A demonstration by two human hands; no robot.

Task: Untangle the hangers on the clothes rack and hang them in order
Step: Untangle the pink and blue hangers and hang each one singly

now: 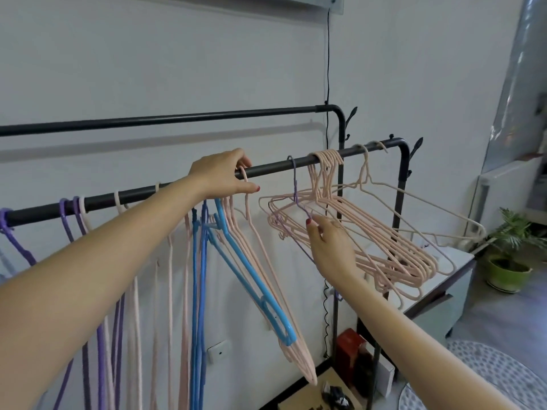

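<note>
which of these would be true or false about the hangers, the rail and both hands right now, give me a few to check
1. The left hand is at the front rail, on a pink hanger's hook. True.
2. The right hand rests on the potted plant. False: it pinches a purple hanger hooked on the rail.
3. The back rail is full of hangers. False: it is bare.
4. A bunch of pink hangers hangs right of the purple one. True.

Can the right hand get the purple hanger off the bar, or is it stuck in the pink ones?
Probably yes. The right hand already pinches the purple hanger, and its hook sits alone on the front bar, though its lower part threads through the pink bunch.
</note>
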